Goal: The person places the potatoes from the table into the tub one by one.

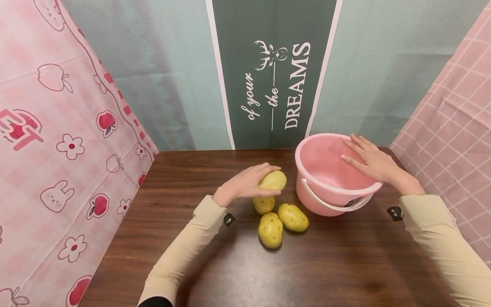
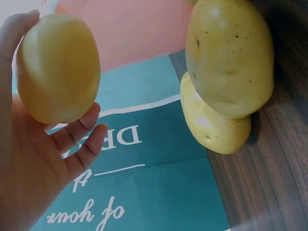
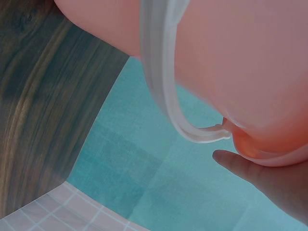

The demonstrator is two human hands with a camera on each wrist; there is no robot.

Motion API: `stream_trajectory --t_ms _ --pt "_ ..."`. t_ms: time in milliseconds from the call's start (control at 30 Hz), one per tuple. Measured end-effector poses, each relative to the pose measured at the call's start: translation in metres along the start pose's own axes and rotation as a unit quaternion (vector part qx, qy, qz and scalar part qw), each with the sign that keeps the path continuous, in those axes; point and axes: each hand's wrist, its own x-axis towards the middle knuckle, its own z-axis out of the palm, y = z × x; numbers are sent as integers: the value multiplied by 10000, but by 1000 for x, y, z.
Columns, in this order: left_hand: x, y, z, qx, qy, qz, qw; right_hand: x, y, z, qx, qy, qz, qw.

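The left hand point(image 1: 247, 183) holds one yellow potato point(image 1: 275, 181). This potato lies between the thumb and the other fingers point(image 2: 91, 118): in the head view the thumb passes along its near side and the fingers bend over its far side, so that the rounded end looks out beyond them toward the bucket. In the left wrist view, the digits are clamped on it, and two lower fingertips are curled close under its end, with a small gap between them.

Three more yellow potatoes rest on the dark wooden table point(image 1: 172, 183). The back potato point(image 1: 264, 205) is partly hidden by the held one; whether these two touch, I cannot tell. The front potato point(image 1: 270, 230) and the right-hand potato point(image 1: 293, 218) lie just beside each other, nearer to the person.

The pink plastic bucket point(image 1: 318, 198) stands upright to the right of the potatoes. Its white handle point(image 3: 161, 86) hangs down on the near side. The right hand point(image 1: 370, 162) rests at the right part of the rim, the fingers rather straight, the thumb spread apart from them over the opening. How firmly it presses, I cannot tell.
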Motion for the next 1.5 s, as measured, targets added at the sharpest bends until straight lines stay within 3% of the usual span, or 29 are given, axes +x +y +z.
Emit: stream_trajectory --t_ms 233,1500 --pt "5 3 -2 4 110 136 9998 0 1 1 -9 72 -38 10000" --pt "24 19 -12 -199 349 143 9991 0 1 -1 -30 25 -70 10000"
